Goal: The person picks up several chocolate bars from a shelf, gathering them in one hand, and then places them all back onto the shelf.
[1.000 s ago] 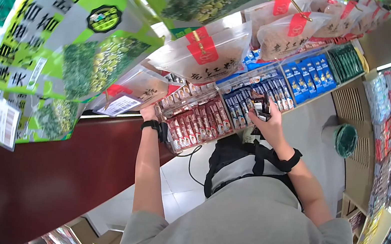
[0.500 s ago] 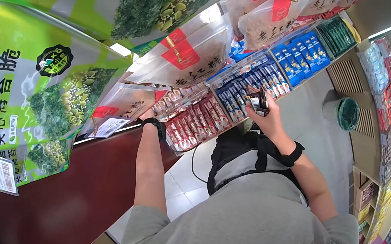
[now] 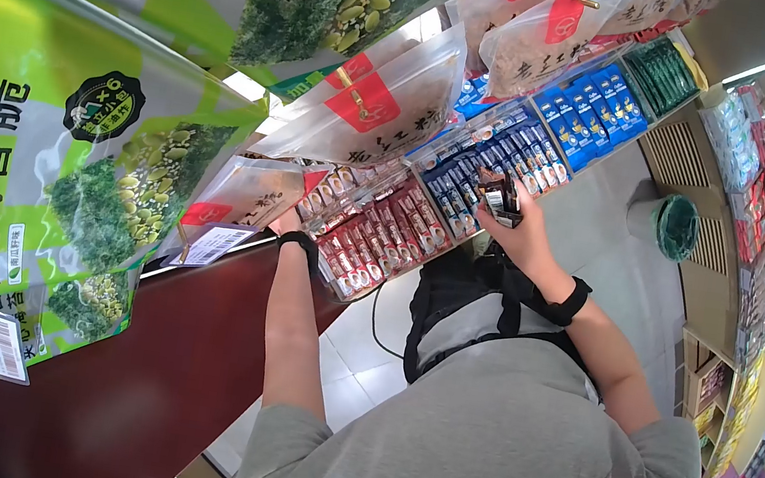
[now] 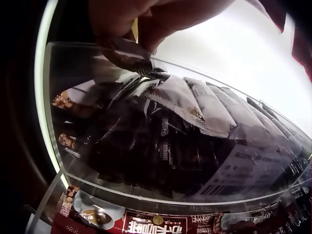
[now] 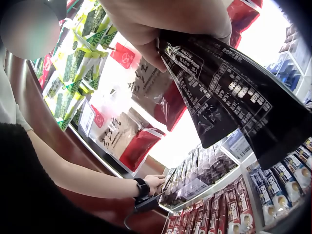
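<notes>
Black packets (image 4: pixel 161 146) fill clear shop shelf bins (image 4: pixel 146 194).

Bright shop lighting, fisheye-warped, backlit glare.

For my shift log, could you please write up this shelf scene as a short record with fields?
place: shop aisle, hanging snack bags above the shelf trays
left hand: pinches a dark packet at the top of the clear bin
right hand: holds black packets, raised in front of the shelf
clear bin: filled with more dark packets
below the bin: red packets in rows
</notes>
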Motion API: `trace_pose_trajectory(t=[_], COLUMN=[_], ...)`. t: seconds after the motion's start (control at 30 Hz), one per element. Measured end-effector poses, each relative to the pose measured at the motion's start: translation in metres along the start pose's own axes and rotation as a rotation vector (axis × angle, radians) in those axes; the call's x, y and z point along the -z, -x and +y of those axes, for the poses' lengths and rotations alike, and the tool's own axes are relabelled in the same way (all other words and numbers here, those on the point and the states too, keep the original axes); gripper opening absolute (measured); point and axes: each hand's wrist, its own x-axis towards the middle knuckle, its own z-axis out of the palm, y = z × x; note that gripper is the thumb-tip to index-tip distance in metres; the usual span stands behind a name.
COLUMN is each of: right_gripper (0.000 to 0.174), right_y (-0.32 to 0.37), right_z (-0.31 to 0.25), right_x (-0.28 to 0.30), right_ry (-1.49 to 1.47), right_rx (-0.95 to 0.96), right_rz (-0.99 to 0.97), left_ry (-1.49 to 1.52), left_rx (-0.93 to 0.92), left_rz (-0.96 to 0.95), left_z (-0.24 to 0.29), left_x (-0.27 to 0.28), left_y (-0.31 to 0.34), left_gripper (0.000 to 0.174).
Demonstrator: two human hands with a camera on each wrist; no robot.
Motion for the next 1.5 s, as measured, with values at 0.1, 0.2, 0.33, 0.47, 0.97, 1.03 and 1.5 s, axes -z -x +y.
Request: trace_pose_trajectory(t=[0.1, 0.2, 0.33, 0.47, 0.97, 1.03, 1.5], right_gripper=[0.031, 0.031, 0.029, 0.028, 0.025, 0.024, 0.024], right_y=[0.000, 0.000, -0.002, -0.003, -0.004, -0.006, -0.002], right_z=[0.002, 0.002, 0.003, -0.002, -0.009, -0.010, -0.026], right_x=[0.000, 0.000, 0.001, 0.000, -0.003, -0.003, -0.024], right_ry=[-0.005, -0.009, -0.010, -0.022, 0.016, -0.042, -0.475], right_rx=[0.010, -0.024, -0.013, -0.014, 0.112, 0.060, -0.278], right_rz=[-0.001, -0.009, -0.004, -0.001, -0.032, -0.045, -0.288], left_ry=[0.001, 0.001, 0.003, -0.088, -0.741, -0.782, 0.513], left_rx=[-0.020, -0.035, -0.057, -0.140, -0.200, -0.170, 0.035], left_rz=[0.001, 0.006, 0.018, 0.035, -0.386, -0.453, -0.815], left_z=[0.012, 0.020, 0.031, 0.049, 0.102, 0.099, 0.305], left_x=[-0.009, -0.010, -0.006, 0.000, 0.012, 0.011, 0.058], left_y=[-0.003, 0.005, 0.013, 0.026, 0.056, 0.063, 0.205], left_gripper=[0.023, 0.023, 0.023, 0.024, 0.053, 0.056, 0.039])
